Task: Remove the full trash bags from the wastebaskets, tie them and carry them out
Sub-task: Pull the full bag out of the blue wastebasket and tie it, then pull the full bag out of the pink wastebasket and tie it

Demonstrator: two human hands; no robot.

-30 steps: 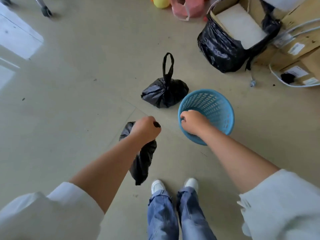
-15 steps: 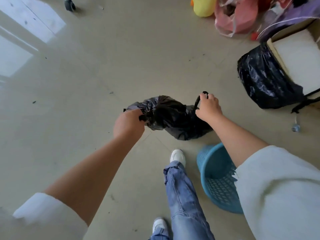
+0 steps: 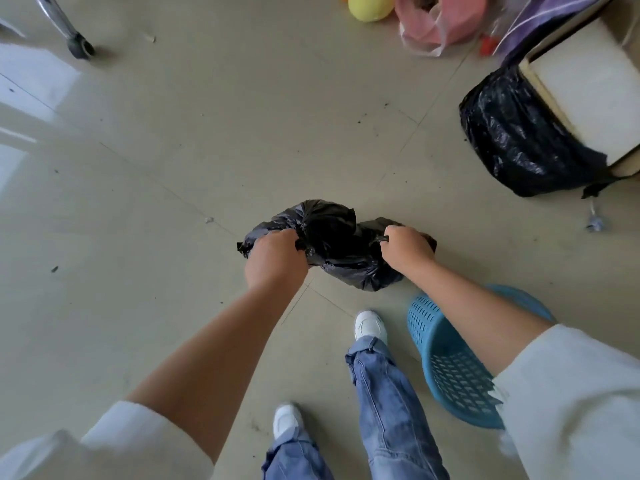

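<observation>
Two small black trash bags hang close together above the tiled floor. My left hand (image 3: 273, 259) is closed on the top of the left trash bag (image 3: 311, 220). My right hand (image 3: 407, 249) grips the handle of the right trash bag (image 3: 360, 271), which bulges below and between both hands. The two bags touch and overlap, so their edges are hard to tell apart. A blue plastic wastebasket (image 3: 450, 368) stands empty beside my right foot, partly hidden under my right forearm.
A large black bag (image 3: 512, 140) wrapped around a cardboard box with a white slab sits at the right. A pink plastic bag (image 3: 436, 26) and a yellow toy (image 3: 369, 8) lie at the top. A chair leg (image 3: 74, 43) stands top left. Small debris dots the floor.
My right hand left the basket rim and took the handle of the bag that stood on the floor. Both bags now hang together in front of me, and I have stepped past the basket.
</observation>
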